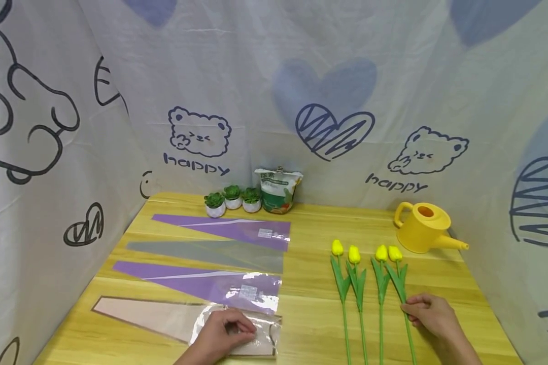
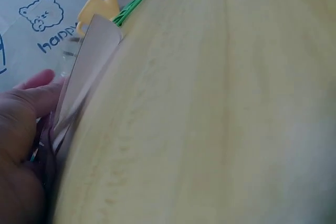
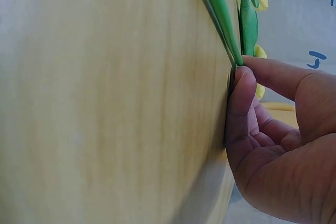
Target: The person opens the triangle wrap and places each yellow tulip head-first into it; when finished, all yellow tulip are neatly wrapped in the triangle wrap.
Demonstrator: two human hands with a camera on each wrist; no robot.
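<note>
In the head view my left hand point(image 1: 226, 332) bends over the wide end of a pale pink, tapered plastic flower sleeve point(image 1: 150, 315), with thumb and index finger pinching its clear film. The left wrist view shows this sleeve point(image 2: 92, 59) standing a little off the wood beside my fingers. At the right, my right hand point(image 1: 431, 317) pinches the green stem of the rightmost yellow artificial tulip point(image 1: 395, 253) between thumb and index finger, low over the tabletop. More tulips point(image 1: 354, 255) lie to its left, their blooms pointing away from me.
Two purple sleeves point(image 1: 196, 279) and a grey one point(image 1: 205, 252) lie above the pink sleeve. Along the back stand small potted succulents point(image 1: 215, 205) and a green-and-white bag point(image 1: 278, 192). A yellow watering can point(image 1: 422, 228) is at the back right. Printed cloth point(image 1: 255, 76) surrounds the table.
</note>
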